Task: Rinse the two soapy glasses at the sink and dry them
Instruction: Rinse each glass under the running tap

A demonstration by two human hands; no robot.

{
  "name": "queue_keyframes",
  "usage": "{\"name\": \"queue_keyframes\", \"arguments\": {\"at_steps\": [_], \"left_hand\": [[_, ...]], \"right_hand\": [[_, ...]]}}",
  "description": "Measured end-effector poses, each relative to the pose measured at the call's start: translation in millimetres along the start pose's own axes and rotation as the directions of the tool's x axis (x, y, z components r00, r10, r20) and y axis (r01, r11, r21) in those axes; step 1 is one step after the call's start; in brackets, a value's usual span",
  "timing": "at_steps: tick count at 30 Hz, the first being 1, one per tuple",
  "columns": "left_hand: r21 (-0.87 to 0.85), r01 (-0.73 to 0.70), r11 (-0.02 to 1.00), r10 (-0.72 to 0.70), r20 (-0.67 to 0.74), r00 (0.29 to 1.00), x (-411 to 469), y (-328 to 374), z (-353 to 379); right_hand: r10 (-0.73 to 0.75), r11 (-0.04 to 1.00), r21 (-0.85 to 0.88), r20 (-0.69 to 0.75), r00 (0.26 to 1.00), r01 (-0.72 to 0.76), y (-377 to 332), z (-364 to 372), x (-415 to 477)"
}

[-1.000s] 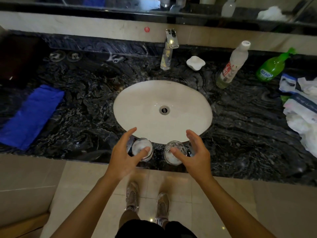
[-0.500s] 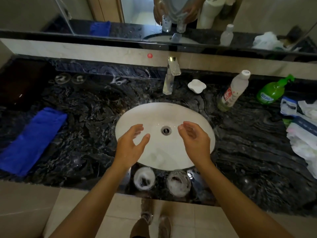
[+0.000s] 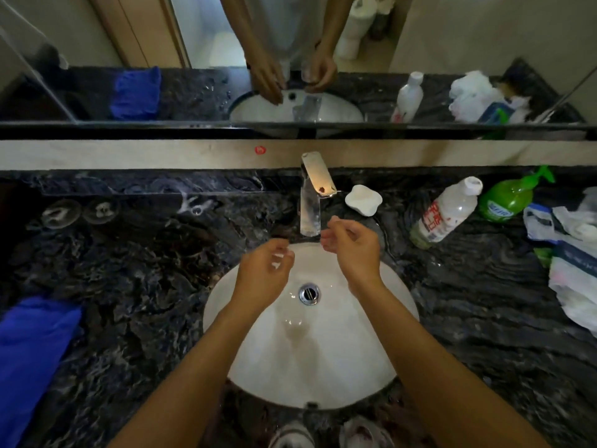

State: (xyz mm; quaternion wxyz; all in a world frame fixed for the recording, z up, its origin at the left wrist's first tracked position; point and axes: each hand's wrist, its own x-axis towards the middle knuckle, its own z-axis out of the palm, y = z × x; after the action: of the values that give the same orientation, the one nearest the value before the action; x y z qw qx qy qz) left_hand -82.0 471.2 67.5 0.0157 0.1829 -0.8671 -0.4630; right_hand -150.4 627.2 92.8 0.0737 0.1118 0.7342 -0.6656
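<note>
Both hands reach over the white sink [image 3: 371,334], near the chrome faucet [image 3: 311,202] at its far edge. The left hand [image 3: 261,279] hangs above the far left part of the basin, its grip apart, fingers loosely curled around nothing. The right hand [image 3: 353,250] is just in front of the faucet spout, its grip apart as well, thumb and fingers bent but not closed on anything. The drain [image 3: 309,294] lies between the two wrists.

The two soapy glasses [image 3: 329,431] stand on the dark marble table [image 3: 145,286] at the near rim of the sink, at the very bottom edge of the view, side by side, with white foam inside; neither hand touches them.

A blue cloth [image 3: 29,360] lies on the table to the far left. Right of the faucet sits a white soap dish [image 3: 363,200]. Further right a clear plastic bottle [image 3: 447,213] with a white cap leans tilted; its label carries red writing, too blurred to read. Beside it is a green spray bottle [image 3: 510,200] with a blue label whose text cannot be made out. Crumpled white plastic bags [image 3: 571,263] with blue print are piled at the right edge. A small red sticker [image 3: 260,150] sits on the beige strip below the mirror [image 3: 452,33]; its mark is illegible
</note>
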Motion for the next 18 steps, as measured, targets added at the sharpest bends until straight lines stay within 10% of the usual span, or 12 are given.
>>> {"name": "queue_keyframes", "arguments": {"at_steps": [8, 18], "left_hand": [[0.236, -0.465, 0.853, 0.455, 0.100, 0.885, 54.5, 14.0, 12.2], [0.675, -0.231, 0.701, 0.090, 0.238, 0.967, 57.7, -108.0, 9.8]], "right_hand": [[0.076, 0.996, 0.054, -0.065, 0.995, -0.073, -8.9, 19.2, 39.9], [0.073, 0.985, 0.165, -0.102, 0.992, -0.056, -19.3, 23.8, 49.8]]}}
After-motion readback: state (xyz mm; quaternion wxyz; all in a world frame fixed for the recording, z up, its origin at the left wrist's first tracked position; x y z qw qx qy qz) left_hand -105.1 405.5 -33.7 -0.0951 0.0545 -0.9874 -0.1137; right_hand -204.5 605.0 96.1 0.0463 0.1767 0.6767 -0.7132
